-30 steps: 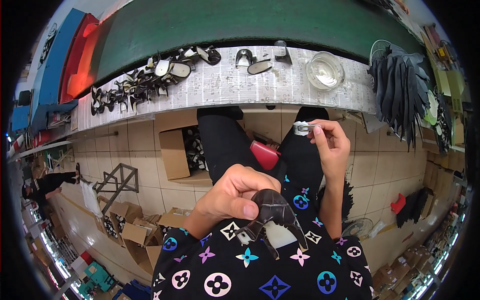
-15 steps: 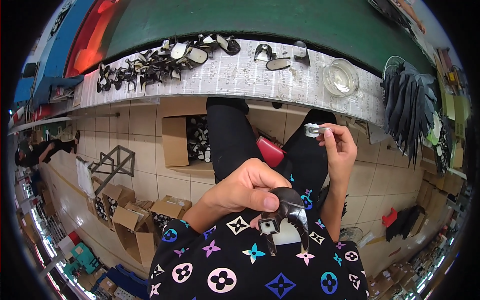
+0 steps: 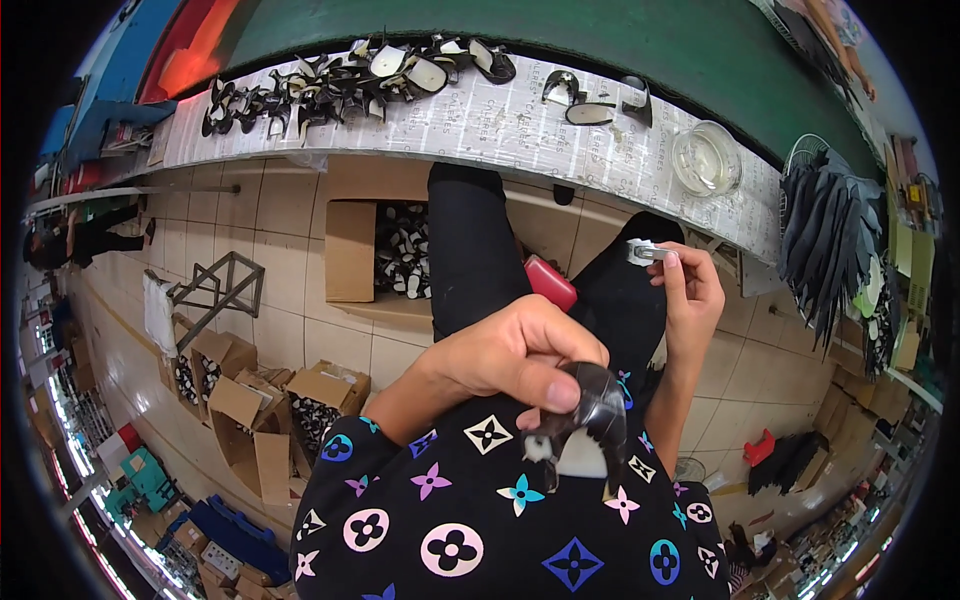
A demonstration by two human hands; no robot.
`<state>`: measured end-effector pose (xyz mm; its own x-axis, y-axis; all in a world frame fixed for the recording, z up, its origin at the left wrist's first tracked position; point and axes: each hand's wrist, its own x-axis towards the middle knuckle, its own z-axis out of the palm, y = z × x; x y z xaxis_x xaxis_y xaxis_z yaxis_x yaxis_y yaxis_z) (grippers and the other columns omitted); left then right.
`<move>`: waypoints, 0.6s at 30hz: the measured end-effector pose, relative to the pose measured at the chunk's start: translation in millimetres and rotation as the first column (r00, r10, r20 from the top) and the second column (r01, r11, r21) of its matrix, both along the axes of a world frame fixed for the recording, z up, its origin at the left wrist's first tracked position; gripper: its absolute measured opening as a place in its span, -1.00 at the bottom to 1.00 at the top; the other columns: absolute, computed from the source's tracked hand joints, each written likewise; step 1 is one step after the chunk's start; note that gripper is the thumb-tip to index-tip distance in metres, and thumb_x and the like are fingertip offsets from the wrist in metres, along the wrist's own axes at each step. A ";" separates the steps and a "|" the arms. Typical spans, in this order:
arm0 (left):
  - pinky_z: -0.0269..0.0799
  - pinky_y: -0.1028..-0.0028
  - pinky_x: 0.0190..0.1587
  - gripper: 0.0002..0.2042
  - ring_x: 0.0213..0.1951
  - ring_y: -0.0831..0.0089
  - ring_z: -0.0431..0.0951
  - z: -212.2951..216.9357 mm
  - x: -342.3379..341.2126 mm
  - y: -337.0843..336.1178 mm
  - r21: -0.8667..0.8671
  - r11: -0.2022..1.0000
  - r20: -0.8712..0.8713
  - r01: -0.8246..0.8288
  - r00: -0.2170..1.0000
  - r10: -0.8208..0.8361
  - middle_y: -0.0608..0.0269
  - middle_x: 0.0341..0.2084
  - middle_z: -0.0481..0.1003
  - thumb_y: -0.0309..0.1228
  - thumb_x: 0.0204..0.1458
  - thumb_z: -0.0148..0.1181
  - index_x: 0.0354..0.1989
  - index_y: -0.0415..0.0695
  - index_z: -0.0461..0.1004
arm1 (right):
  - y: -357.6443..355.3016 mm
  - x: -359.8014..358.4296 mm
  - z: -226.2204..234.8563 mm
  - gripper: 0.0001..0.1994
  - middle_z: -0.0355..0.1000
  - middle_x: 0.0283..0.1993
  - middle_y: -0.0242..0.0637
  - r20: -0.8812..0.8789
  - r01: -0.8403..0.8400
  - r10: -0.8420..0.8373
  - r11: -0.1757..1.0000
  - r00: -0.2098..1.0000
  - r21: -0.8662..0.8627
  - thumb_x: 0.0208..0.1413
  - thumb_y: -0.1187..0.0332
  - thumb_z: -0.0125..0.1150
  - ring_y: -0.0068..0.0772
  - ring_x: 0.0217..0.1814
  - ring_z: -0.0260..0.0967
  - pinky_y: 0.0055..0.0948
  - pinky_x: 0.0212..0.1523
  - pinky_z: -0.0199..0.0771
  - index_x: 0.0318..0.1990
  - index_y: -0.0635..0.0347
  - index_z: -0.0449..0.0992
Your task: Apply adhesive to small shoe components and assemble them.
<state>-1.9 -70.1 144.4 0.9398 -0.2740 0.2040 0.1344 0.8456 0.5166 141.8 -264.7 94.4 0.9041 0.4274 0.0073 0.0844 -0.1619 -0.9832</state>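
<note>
My left hand [image 3: 525, 355] is closed on a glossy black shoe heel [image 3: 598, 400], held in front of my patterned shirt [image 3: 430, 520]. The heel is curved, with a pale inner face showing, and is slightly blurred. Off to the right, over my knee, my right hand [image 3: 692, 290] pinches a small silver metal clip [image 3: 652, 253] between thumb and fingers. White material sits at the clip's tip. The clip and the heel are well apart.
Ahead runs a paper-covered bench [image 3: 490, 125] bearing a pile of black heels [image 3: 330, 90], a few separate ones [image 3: 590, 113] and a glass bowl [image 3: 707, 160]. Dark strips [image 3: 835, 230] hang at the right. Below stands a cardboard box [image 3: 350, 250] of heels; a red object [image 3: 550, 283] lies between my legs.
The heel has turned a little in my left hand and moved slightly nearer the bench. My right hand keeps its pinch on the clip. The whole view has shifted a little.
</note>
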 end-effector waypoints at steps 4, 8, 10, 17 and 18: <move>0.39 0.68 -0.71 -0.69 -0.67 0.59 0.51 -2.5 -4.8 -1.7 0.027 0.995 -0.194 -0.097 0.976 0.100 0.13 -0.54 0.55 -0.31 0.19 0.17 -0.27 -0.43 0.53 | -0.3 -2.0 -2.0 -0.88 0.53 -0.22 -0.29 -0.021 0.003 -0.003 1.000 1.000 -0.001 0.24 0.45 0.17 -0.60 -0.29 0.44 -0.62 -0.28 0.43 -0.18 0.35 0.51; 0.38 0.66 -0.74 -0.70 -0.70 0.55 0.51 2.3 -10.6 7.1 0.042 0.995 -0.381 -0.094 0.919 0.103 0.11 -0.57 0.54 -0.33 0.20 0.16 -0.28 -0.43 0.54 | 0.0 -0.8 -4.1 -0.88 0.53 -0.23 -0.28 -0.029 0.006 -0.006 1.000 1.000 -0.018 0.24 0.45 0.17 -0.61 -0.29 0.44 -0.62 -0.28 0.44 -0.19 0.35 0.51; 0.37 0.66 -0.74 -0.70 -0.70 0.54 0.51 3.5 -12.5 9.7 0.078 0.990 -0.418 -0.119 0.897 0.141 0.12 -0.57 0.54 -0.33 0.20 0.16 -0.30 -0.42 0.55 | 1.2 0.1 -6.4 -0.88 0.52 -0.23 -0.28 -0.044 0.002 -0.003 1.000 0.999 -0.024 0.24 0.45 0.16 -0.61 -0.29 0.44 -0.62 -0.28 0.44 -0.19 0.35 0.51; 0.39 0.72 -0.60 -0.77 -0.57 0.64 0.53 -2.2 -23.7 26.3 0.369 0.891 -0.506 -0.264 0.747 0.431 0.31 -0.52 0.53 -0.32 0.17 0.21 -0.27 -0.30 0.57 | 8.2 5.0 -10.6 -0.87 0.52 -0.25 -0.30 -0.040 -0.041 0.040 0.999 0.998 -0.025 0.25 0.45 0.16 -0.62 -0.30 0.43 -0.62 -0.28 0.44 -0.17 0.35 0.51; 0.38 0.72 -0.53 -0.77 -0.51 0.66 0.52 -15.4 -30.5 33.2 0.510 0.805 -0.445 -0.303 0.708 0.549 0.33 -0.50 0.53 -0.32 0.17 0.21 -0.26 -0.28 0.58 | 7.6 5.3 -9.4 -0.87 0.51 -0.25 -0.30 -0.021 -0.024 0.024 0.999 1.000 -0.043 0.25 0.45 0.16 -0.62 -0.31 0.43 -0.62 -0.28 0.44 -0.17 0.35 0.51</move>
